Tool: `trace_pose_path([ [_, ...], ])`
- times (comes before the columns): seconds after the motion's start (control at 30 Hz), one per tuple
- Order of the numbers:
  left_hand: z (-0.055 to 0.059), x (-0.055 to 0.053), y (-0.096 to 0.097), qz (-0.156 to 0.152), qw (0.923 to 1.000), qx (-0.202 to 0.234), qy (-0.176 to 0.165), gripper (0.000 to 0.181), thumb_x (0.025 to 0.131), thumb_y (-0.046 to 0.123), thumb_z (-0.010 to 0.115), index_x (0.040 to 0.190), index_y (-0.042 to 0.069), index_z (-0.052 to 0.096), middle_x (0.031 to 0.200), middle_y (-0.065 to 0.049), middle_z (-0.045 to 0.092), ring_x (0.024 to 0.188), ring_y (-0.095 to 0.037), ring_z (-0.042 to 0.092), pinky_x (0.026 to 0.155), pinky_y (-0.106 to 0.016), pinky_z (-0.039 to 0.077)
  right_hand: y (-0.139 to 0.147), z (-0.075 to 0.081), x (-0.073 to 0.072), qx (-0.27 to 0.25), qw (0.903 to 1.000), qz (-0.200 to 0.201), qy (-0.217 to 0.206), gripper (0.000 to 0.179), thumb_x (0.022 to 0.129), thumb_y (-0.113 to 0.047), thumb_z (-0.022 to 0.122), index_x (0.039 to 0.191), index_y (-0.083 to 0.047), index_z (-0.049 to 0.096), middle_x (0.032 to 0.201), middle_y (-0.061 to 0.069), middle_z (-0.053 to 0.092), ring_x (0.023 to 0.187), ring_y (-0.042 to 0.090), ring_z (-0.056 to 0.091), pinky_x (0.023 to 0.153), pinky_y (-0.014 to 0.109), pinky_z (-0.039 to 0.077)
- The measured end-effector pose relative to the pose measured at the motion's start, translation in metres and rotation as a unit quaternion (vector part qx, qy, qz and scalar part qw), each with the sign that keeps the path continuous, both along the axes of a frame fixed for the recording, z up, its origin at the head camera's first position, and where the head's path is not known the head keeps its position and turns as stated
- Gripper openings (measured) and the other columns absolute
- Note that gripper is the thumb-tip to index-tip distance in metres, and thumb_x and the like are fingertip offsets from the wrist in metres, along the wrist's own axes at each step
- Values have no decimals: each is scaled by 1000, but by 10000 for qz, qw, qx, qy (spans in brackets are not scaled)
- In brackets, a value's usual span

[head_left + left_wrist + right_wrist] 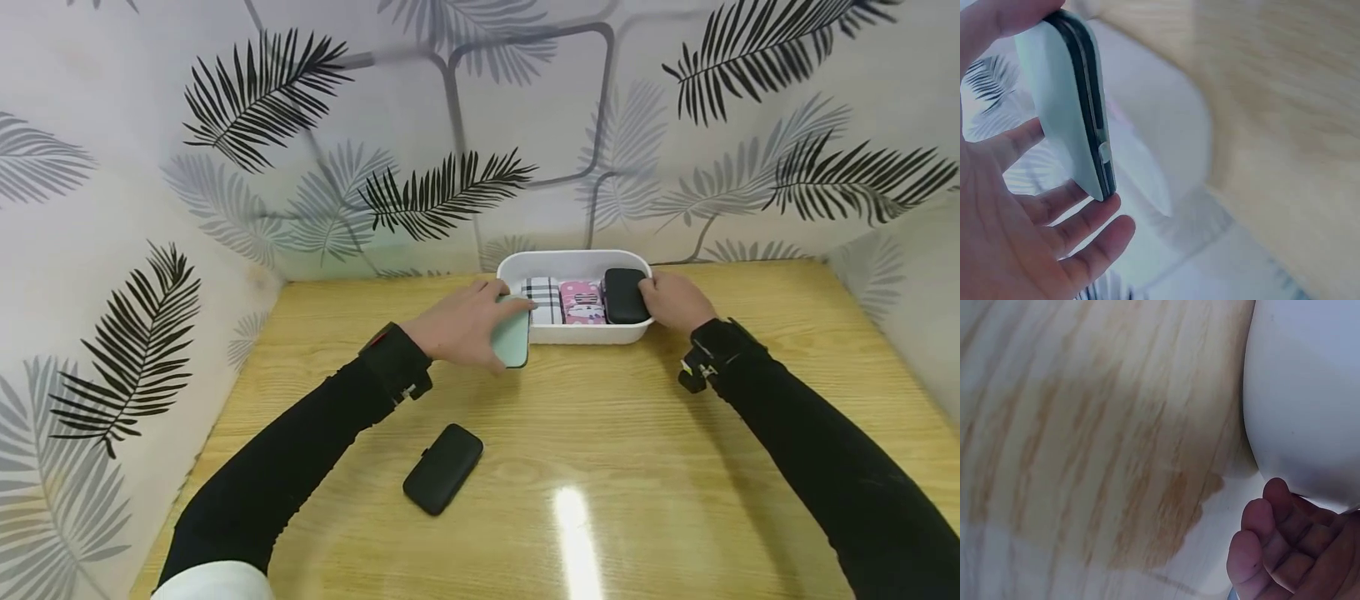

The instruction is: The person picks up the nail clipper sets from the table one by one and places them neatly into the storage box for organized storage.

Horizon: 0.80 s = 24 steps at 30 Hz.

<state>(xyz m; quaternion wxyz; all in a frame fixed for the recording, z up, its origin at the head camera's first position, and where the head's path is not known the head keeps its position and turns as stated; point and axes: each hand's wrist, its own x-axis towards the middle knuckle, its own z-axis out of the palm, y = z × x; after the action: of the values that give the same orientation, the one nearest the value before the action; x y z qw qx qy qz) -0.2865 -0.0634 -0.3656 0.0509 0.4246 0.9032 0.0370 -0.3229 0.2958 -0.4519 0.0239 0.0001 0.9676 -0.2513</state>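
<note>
My left hand (468,325) grips a mint-green case (512,332) by its edges at the left end of a white box (588,335). A dark seam and a small clasp show along the side of this slim case (1066,106) in the left wrist view. At the box's right end, my right hand (677,302) holds the rim, thumb on top beside a black case and fingers curled at the outer wall (1304,406). Inside the box stand a plaid case (546,302), a pink patterned case (581,302) and the black case (626,296).
Another black case (443,469) with a small side clasp lies on the wooden table (600,417), nearer to me and left of the box. Leaf-patterned walls (420,108) rise behind the table and at both sides.
</note>
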Motion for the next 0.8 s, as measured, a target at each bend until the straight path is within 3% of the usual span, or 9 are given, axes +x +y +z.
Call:
trace_pose_path([
  [0.23,9,-29,57,303,9994,177,-35,95,73,51,82,155,31,39,143,-9,47,123,-25,46,98,-41,45,0,1,1,52,10000,-54,15,49,106,-33,23,95,-1,59,82,14,56,74,30,55,68,38,39],
  [0.4,-3,-54,91,655,9977,-166,-103,95,76,55,79,157,29,37,148,-7,48,129,-26,46,97,-41,44,0,-3,2,96,9999,-14,66,48,106,-31,24,93,-1,60,84,15,58,78,31,56,73,41,42],
  [0.5,-15,-65,106,848,9959,-120,-308,93,76,53,81,155,27,40,143,-6,52,123,-25,48,90,-39,45,-1,-7,2,58,9999,-6,93,47,106,-30,25,93,-2,60,85,15,58,79,31,57,75,43,43],
  [0.67,-31,-75,121,845,9937,72,-730,84,78,48,82,150,21,48,141,-6,56,123,-27,50,95,-37,46,-4,-5,6,-21,9999,-24,133,45,106,-30,26,95,-1,59,86,15,58,80,32,57,78,45,43],
  [0.8,-32,-77,131,737,9946,6,-725,78,82,50,80,148,20,50,149,-4,53,135,-27,49,107,-37,41,3,-1,5,-47,9998,-66,185,46,106,-31,26,97,-1,59,88,15,58,80,32,56,78,44,43],
])
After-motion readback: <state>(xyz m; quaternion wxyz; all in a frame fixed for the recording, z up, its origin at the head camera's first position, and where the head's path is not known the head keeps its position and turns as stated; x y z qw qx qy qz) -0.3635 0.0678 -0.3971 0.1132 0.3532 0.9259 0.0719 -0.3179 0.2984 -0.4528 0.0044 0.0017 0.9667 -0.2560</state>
